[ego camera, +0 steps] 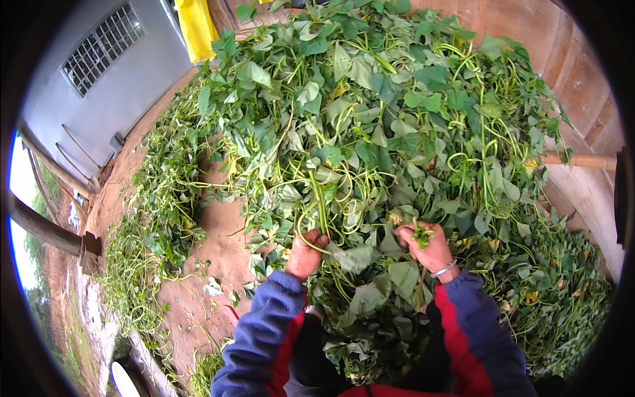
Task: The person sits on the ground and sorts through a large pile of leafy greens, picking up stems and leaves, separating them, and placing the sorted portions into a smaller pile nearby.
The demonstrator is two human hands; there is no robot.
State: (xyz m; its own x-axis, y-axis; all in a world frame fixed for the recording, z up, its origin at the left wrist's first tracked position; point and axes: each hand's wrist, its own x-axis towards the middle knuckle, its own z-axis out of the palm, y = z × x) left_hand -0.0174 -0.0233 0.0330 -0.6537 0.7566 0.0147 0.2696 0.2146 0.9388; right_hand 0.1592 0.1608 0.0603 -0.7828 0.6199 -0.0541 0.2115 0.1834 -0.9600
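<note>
Before me rises a large heap of leafy green vines [377, 114], which look like sweet potato vines. My left hand [306, 252] grips a few green stems [318, 206] that stand up above its fingers, one of them looping back over the hand. In my right hand [430, 250] is a small bunch of green stems [422, 234], cut or broken ends upward, with large leaves hanging close by. Both hands are at the near edge of the heap, apart from each other. A pale bracelet circles my right wrist. More dark leaves lie between my legs, below the hands.
A long pile of stripped-looking vines [149, 233] runs along the left over the earthen floor [223, 258]. Another leafy pile [555, 293] lies at my right. Wooden boards [555, 54] stand behind the heap. A wooden post [47, 228] and a grey wall [99, 109] are at left.
</note>
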